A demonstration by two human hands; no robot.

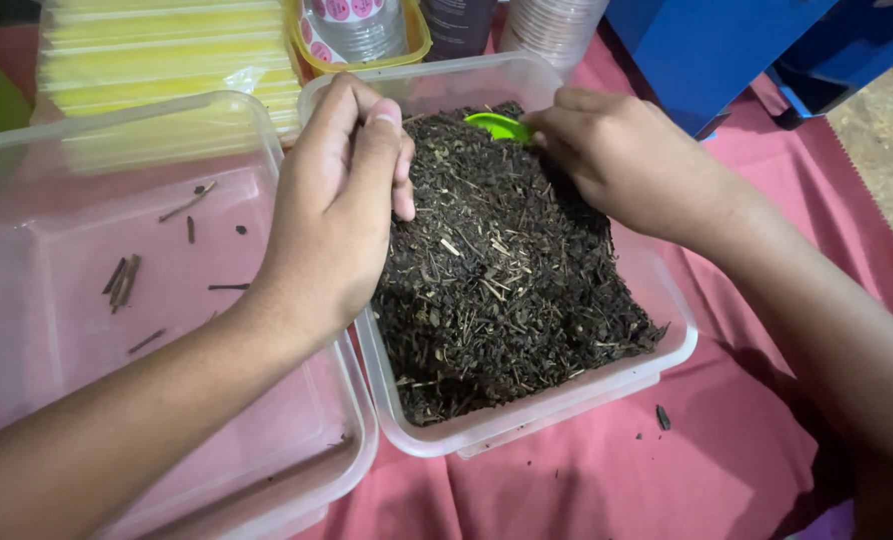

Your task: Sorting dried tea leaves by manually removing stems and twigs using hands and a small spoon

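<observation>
1. The dried leaf mix (506, 290) fills the clear tub (656, 375) on the pink-clothed tabletop (746, 440).
2. The left hand (341, 205) hovers over it, fingers pinched together; anything held is hidden.
3. The right hand (616, 160) has its fingers clamped on a green scoop (496, 125).
4. The mix looks light, loose and crumbly, so small pinches suit it best.
5. Picked twigs (121, 280) lie in the neighbouring tub (26, 150).

Green scoop (498, 126) mostly hidden under right hand (621, 165)

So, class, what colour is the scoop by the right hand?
Bright green scoop, at the right hand; seen in the head view.
</observation>
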